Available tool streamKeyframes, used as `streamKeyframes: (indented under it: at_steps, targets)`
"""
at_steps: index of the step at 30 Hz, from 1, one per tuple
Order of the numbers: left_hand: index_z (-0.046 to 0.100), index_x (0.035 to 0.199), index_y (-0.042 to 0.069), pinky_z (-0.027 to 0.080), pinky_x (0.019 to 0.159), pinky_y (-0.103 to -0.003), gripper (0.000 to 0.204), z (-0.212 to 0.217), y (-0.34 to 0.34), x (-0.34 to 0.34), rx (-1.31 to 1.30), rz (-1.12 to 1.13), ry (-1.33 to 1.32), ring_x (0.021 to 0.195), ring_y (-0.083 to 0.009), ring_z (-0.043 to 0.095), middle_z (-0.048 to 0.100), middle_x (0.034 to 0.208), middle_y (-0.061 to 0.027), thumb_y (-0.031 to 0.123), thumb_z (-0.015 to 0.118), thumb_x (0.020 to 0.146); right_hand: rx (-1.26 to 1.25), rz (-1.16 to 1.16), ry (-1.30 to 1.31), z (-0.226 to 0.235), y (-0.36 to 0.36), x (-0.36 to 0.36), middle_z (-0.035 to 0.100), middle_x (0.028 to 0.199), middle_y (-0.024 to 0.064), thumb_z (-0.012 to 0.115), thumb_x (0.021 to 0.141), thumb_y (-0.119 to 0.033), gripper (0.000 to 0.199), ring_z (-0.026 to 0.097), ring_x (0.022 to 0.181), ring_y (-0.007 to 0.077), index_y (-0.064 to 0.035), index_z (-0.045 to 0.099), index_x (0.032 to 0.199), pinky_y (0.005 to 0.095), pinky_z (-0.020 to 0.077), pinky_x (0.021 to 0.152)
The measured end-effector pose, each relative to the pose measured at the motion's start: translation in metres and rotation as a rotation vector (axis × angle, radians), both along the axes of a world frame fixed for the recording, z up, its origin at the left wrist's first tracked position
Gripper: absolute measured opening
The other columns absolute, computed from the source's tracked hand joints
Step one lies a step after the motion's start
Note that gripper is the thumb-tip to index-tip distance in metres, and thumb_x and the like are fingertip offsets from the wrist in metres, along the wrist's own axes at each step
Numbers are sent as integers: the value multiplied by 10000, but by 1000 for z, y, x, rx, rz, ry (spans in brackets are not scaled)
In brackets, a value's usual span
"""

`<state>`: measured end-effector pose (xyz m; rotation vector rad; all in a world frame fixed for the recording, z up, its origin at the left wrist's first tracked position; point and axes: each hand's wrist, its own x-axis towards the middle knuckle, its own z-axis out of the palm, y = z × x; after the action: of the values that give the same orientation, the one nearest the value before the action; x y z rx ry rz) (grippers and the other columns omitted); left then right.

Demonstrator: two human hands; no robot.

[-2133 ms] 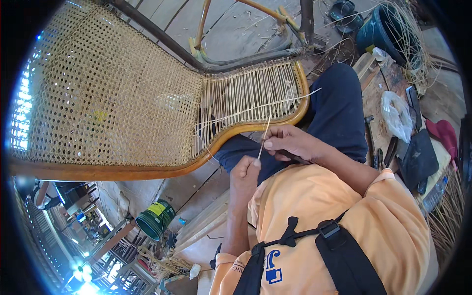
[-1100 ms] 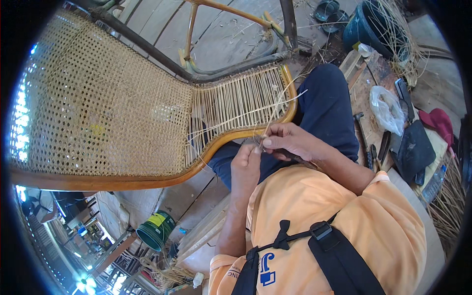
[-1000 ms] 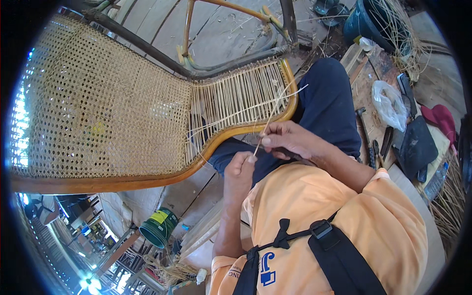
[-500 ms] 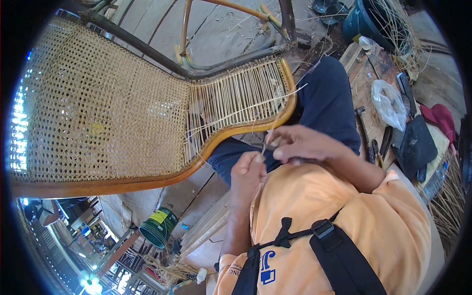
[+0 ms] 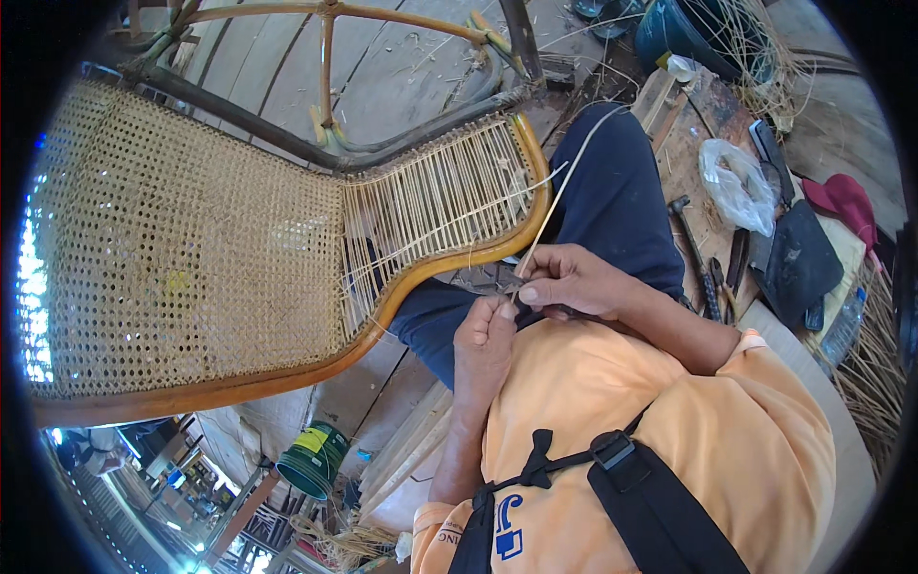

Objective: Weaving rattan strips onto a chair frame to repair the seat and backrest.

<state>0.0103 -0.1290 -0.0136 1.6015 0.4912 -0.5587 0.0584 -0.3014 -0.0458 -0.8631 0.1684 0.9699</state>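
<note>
My left hand [image 5: 484,337] is closed, its thumb and forefinger pinching the end of a pale cane strand [image 5: 551,218] just in front of my shirt. Right beside it, my right hand [image 5: 574,284] closes on the same strand with thumb and fingers. A dark, slim thing shows at the right hand's fingertips and under its palm; its kind is unclear. From the hands the strand rises and curves over my knee. Ahead lies a chair's woven cane panel [image 5: 201,239] in a curved wooden frame [image 5: 406,292]. Its narrower end has parallel strands [image 5: 440,196] with loose ends across them.
Right of my leg, a board holds a hammer [image 5: 690,249], a clear plastic bag [image 5: 734,187] and a dark pouch-like thing [image 5: 801,263]. Beyond are a red cap [image 5: 843,208] and a dark bucket [image 5: 703,33] with cane strands. A green bucket [image 5: 314,459] stands lower left.
The strand now extends visibly up from my hands in a long curve. My right hand has closed in against my left. The whole view has shifted slightly.
</note>
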Motion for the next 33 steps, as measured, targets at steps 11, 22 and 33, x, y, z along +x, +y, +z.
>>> streamKeyframes:
  at_steps: [11, 22, 33]
  targets:
    - [596, 903, 11, 371, 560, -190, 142, 41, 72, -45, 67, -184, 173, 626, -28, 444, 520, 712, 33, 145, 555, 879, -7, -187, 141, -8, -16, -3, 516, 698, 14, 693, 799, -214, 260, 461, 545, 75, -42, 541, 923, 194, 373, 450]
    - [578, 832, 2, 313, 443, -219, 184, 73, 173, -105, -66, 22, 474, 464, -80, 395, 454, 549, 8, 185, 589, 842, -149, -338, 47, -19, -49, 20, 488, 685, 13, 643, 828, -242, 245, 421, 477, 67, -36, 540, 911, 185, 341, 419]
    - [538, 1075, -11, 447, 820, -319, 275, 1, 10, 16, 316, -261, -140, 916, -241, 592, 600, 1004, -183, 195, 516, 894, -32, -71, 15, -11, 4, 1, 503, 695, -12, 638, 839, -199, 218, 439, 513, 49, -44, 537, 954, 186, 356, 443]
